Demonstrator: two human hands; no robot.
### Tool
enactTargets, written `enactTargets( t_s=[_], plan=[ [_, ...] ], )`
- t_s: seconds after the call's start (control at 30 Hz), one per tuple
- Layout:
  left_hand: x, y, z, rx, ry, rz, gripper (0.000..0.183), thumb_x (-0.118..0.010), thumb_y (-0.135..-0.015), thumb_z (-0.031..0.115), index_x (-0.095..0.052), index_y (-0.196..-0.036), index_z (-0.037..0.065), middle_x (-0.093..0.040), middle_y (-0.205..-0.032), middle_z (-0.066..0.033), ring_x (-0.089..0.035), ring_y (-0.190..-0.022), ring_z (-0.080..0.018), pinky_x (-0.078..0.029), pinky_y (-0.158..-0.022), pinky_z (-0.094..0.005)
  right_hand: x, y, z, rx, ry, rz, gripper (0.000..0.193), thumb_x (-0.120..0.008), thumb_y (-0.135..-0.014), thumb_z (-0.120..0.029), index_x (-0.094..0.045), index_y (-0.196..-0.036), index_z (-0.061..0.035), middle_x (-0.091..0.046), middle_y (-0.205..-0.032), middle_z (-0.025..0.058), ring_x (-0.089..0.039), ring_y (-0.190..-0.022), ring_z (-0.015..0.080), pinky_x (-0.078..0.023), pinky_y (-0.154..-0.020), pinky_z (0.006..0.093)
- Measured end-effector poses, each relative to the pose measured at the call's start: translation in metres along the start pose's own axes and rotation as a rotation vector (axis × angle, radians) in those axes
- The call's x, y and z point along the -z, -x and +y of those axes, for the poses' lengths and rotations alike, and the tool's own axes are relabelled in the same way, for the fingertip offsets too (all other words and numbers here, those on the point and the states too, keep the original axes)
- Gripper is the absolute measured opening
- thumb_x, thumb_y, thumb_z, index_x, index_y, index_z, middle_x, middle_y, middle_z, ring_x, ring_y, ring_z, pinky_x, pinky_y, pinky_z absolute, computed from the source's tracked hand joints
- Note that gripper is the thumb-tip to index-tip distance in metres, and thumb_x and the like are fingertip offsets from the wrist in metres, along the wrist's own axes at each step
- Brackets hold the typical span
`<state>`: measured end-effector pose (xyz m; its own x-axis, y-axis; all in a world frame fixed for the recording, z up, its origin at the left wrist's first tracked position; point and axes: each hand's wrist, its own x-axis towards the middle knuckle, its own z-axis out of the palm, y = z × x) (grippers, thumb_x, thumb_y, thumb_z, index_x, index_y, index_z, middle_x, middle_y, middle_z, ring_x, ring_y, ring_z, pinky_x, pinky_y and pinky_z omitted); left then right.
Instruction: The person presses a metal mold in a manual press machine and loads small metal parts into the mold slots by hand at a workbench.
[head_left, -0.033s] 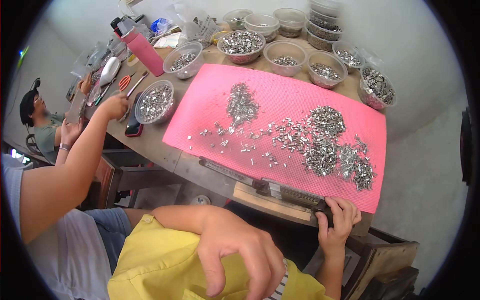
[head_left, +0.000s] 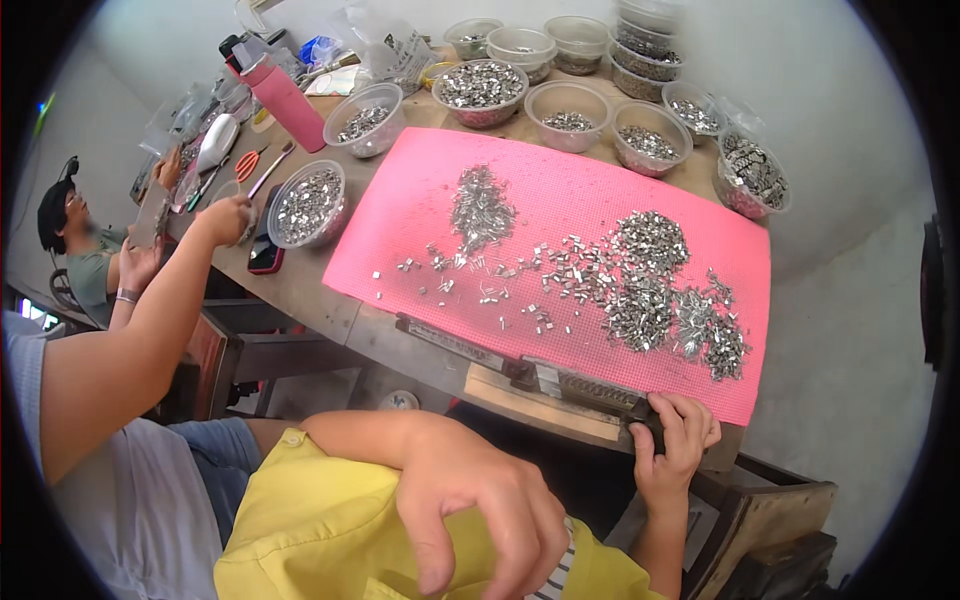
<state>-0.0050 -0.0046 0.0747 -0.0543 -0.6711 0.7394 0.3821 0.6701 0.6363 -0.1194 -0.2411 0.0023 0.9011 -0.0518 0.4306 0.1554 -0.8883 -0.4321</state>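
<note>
A: Right hand (head_left: 675, 435), what has it got?

B: Thumb and fingers closed on a dark block (head_left: 643, 414), at the right end of a metal bar (head_left: 590, 387)

A: Bar's lie from those fingers?

B: Off to their left; long axis runs left and slightly away, along the front edge of the table (head_left: 315, 282). Wooden strip (head_left: 530, 398) just on the near side of it, also left of the fingers

A: Left hand (head_left: 480, 480)?

B: Fingers bent, thumb well apart from them, nothing seen between; held over the yellow shirt (head_left: 300, 510). Bar lies ahead of its knuckles, not touching. Right hand nearer

A: Beyond the right fingers?

B: Pink mat (head_left: 400, 220); metal bits (head_left: 640, 312) heaped on it, ahead and slightly left; clear bowl (head_left: 650, 168) farther ahead
</note>
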Motion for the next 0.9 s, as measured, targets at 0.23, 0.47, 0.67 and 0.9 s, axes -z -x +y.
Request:
enactTargets(
  t_s=[0.23,0.47,0.67,0.9],
  plan=[
    [0.004,-0.019,0.026,0.257,0.025,0.008,0.032,-0.073,-0.098,0.037,-0.075,-0.089,0.006,-0.074,-0.098,-0.0122,-0.072,-0.086,-0.0283,-0.055,-0.08,-0.0396,-0.001,0.0,0.0,-0.017,-0.022,-0.01,0.043,-0.081,-0.076,-0.014,-0.071,-0.118,-0.0091,-0.066,-0.115,0.0061,-0.059,-0.111,0.028,-0.031,-0.102,0.0421],
    [0.004,0.037,0.065,0.476,-0.893,0.799,0.012,-0.081,-0.08,0.002,-0.075,-0.09,0.003,-0.074,-0.097,-0.0124,-0.071,-0.092,-0.0257,-0.055,-0.084,-0.0377,0.001,0.0,0.001,-0.018,-0.017,-0.012,0.043,-0.082,-0.077,-0.017,-0.072,-0.118,-0.01,-0.065,-0.115,0.0047,-0.059,-0.111,0.0275,-0.03,-0.099,0.0422],
    [0.032,0.104,0.09,0.761,-1.827,1.187,0.027,-0.08,-0.081,0.011,-0.073,-0.106,0.002,-0.072,-0.098,-0.0105,-0.07,-0.093,-0.0279,-0.053,-0.084,-0.0373,0.003,-0.002,-0.001,-0.027,-0.024,-0.019,0.042,-0.08,-0.078,-0.02,-0.072,-0.117,-0.0081,-0.066,-0.114,0.0066,-0.06,-0.11,0.0286,-0.031,-0.101,0.0424],
    [0.041,0.129,0.082,0.781,-1.669,1.225,0.033,-0.082,-0.082,0.001,-0.072,-0.113,0.001,-0.071,-0.1,-0.0114,-0.071,-0.094,-0.0218,-0.056,-0.083,-0.0314,0.0,-0.002,-0.001,-0.022,-0.004,-0.02,0.043,-0.079,-0.077,-0.019,-0.071,-0.117,-0.0073,-0.066,-0.113,0.0088,-0.059,-0.111,0.0311,-0.032,-0.104,0.0447]
  ],
)
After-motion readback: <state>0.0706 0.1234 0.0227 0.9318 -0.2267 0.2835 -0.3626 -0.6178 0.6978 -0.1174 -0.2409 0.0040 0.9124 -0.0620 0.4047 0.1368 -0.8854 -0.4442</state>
